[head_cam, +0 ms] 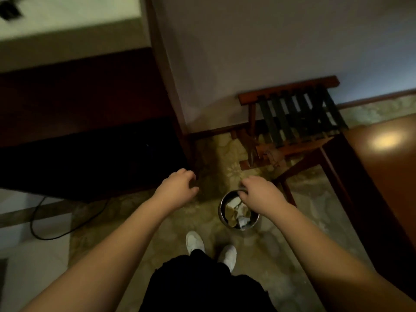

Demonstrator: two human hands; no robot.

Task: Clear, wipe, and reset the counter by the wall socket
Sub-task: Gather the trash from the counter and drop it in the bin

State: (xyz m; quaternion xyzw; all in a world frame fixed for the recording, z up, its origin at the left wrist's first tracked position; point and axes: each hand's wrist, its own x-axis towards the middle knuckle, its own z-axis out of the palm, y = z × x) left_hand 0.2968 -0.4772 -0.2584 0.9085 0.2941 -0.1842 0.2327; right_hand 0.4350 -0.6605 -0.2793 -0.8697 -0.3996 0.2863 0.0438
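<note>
Both bare forearms reach forward above 2 white shoes [211, 248] on patterned carpet. Left hand [177, 188] hangs loosely curled, holding nothing. Right hand [258, 194] hovers over the round steel bin [224, 210] of crumpled paper; blur hides whether it pinches anything. Pale stone surface [67, 25] with its socket lies up-left, nearer the left hand, above dark wood cabinetry.
</note>
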